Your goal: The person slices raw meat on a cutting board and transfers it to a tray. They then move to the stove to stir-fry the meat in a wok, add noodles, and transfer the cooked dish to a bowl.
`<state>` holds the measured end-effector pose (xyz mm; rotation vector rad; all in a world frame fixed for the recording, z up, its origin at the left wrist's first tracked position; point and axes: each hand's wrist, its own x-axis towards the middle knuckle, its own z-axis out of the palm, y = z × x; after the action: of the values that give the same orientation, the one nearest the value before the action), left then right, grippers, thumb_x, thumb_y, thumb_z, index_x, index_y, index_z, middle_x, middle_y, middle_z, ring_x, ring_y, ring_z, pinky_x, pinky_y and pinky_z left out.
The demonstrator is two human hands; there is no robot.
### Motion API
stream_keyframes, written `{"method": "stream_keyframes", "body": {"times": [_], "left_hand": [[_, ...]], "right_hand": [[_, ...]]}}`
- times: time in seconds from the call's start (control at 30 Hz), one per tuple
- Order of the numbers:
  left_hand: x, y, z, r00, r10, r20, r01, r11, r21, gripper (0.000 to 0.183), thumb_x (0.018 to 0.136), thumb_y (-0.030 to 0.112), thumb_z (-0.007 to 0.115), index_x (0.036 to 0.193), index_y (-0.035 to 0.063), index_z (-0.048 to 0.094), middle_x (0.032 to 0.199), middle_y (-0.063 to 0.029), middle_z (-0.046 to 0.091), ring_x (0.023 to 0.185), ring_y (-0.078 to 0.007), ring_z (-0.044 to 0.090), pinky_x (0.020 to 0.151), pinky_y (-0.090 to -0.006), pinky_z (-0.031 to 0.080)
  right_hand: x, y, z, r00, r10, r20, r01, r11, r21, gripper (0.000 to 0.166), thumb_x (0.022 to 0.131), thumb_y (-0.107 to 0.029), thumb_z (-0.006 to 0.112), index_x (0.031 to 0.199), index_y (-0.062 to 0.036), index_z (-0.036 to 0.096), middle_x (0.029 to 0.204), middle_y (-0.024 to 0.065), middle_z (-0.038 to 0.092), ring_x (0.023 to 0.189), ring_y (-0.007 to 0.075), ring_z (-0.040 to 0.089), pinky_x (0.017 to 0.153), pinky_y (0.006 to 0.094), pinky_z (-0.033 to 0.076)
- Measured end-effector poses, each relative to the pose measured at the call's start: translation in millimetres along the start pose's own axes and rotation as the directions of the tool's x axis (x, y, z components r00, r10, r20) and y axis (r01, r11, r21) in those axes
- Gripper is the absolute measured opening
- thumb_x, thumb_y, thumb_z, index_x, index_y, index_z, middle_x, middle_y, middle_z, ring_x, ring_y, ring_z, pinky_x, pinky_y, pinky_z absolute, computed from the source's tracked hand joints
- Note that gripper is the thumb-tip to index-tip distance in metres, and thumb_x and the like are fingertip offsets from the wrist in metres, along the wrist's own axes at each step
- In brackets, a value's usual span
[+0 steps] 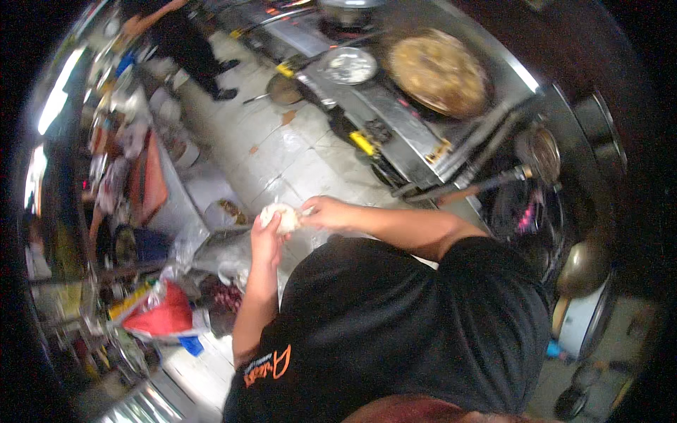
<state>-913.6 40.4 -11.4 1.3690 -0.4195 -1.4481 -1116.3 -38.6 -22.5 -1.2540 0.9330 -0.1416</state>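
My left hand (267,238) holds a white, roundish lump (281,218) that looks like dough, with the thumb lying across its near side. At the lump's right edge, my right hand (329,212) has its fingers pinched on a small pale piece; whether that piece is joined to the lump is too blurred to tell. Both hands are in front of my black shirt, above the tiled floor. Ahead and to the right, a round metal dish (350,66) with white stuff in it stands on the stove counter, beside a wide pan (438,73) of golden-brown food.
The metal stove counter (386,124) runs along the right, with a long-handled utensil (476,182) over its near end. On the floor lies a pan (284,90). Another person (182,45) stands far left. Cluttered shelving and a red bag (164,312) are at left.
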Motion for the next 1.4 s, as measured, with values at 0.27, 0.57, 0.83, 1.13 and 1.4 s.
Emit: {"method": "stream_keyframes", "body": {"times": [0.27,0.57,0.83,1.13,1.4], "left_hand": [[122,111,-117,0.771,0.569,-0.288,-0.307,0.727,0.614,0.031,0.082,0.008,0.075,0.11,0.0027,0.064,0.103,-0.011,0.072,0.095,-0.0208,0.066,0.087,-0.0351,0.052],[180,127,-289,0.765,0.615,-0.189,0.265,-0.033,0.964,0.083,0.078,0.044,0.074,0.144,0.0001,0.048,0.147,-0.0258,0.048,0.137,-0.0423,0.044,0.116,-0.0502,0.034],[163,176,-252,0.54,0.84,0.061,-0.041,-0.047,0.998,0.052,0.083,0.03,0.077,0.124,0.002,0.059,0.144,-0.0252,0.049,0.133,-0.0433,0.046,0.111,-0.0515,0.035],[229,199,-146,0.769,0.633,0.095,-0.411,0.375,0.831,0.033,0.083,0.013,0.075,0.113,0.0032,0.065,0.118,-0.018,0.067,0.11,-0.034,0.065,0.096,-0.0413,0.05],[219,208,-117,0.904,0.41,0.118,-0.307,0.431,0.848,0.034,0.087,0.026,0.073,0.109,0.0016,0.068,0.112,-0.0197,0.068,0.107,-0.0382,0.065,0.093,-0.0431,0.052]], "right_hand": [[9,31,-67,0.982,0.181,-0.058,-0.174,0.979,0.105,0.044,0.093,-0.015,0.069,0.133,-0.0011,0.055,0.104,0.0098,0.07,0.089,0.0169,0.067,0.075,0.03,0.053],[117,3,-99,0.993,0.043,-0.107,-0.085,0.9,-0.427,0.045,0.088,-0.029,0.072,0.122,0.0004,0.065,0.103,0.0184,0.071,0.087,0.027,0.069,0.082,0.038,0.055],[216,-63,-111,0.959,0.098,-0.268,-0.223,0.842,-0.492,0.051,0.091,-0.037,0.066,0.126,0.0008,0.062,0.107,0.0174,0.07,0.094,0.0268,0.068,0.08,0.0403,0.054],[259,-66,-192,0.779,0.461,-0.424,-0.023,0.698,0.716,0.083,0.099,-0.06,0.05,0.152,0.0009,0.03,0.143,0.0297,0.049,0.128,0.0443,0.052,0.106,0.0559,0.04],[277,11,-337,0.733,0.45,-0.511,0.417,0.295,0.859,0.073,0.096,-0.062,0.044,0.144,-0.0092,0.029,0.133,0.0132,0.054,0.116,0.0323,0.057,0.087,0.0523,0.047]]}}
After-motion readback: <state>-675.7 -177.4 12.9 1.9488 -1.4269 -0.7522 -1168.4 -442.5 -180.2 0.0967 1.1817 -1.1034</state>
